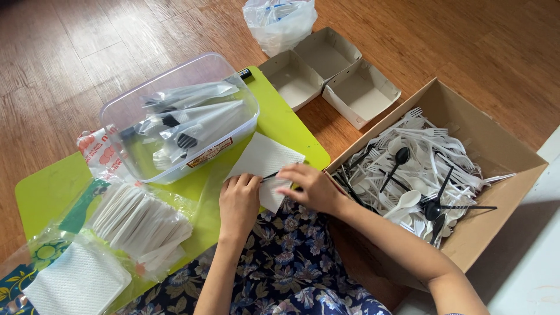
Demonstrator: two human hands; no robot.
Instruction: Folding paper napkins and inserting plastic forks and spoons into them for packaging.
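While a white paper napkin (262,160) lies on the lime-green table (49,189) just beyond the fingers, both hands pinch a thin black plastic utensil (270,175) across its near edge: the left hand (239,201) grips one end, the right hand (309,186) the other. Beyond the left hand stands a clear plastic tub (178,116) of wrapped cutlery sets, with bagged napkin stacks (137,221) to its left. Right of the right hand sits a cardboard box (501,151) of loose white and black cutlery; three empty paper trays (329,73) lie farther off.
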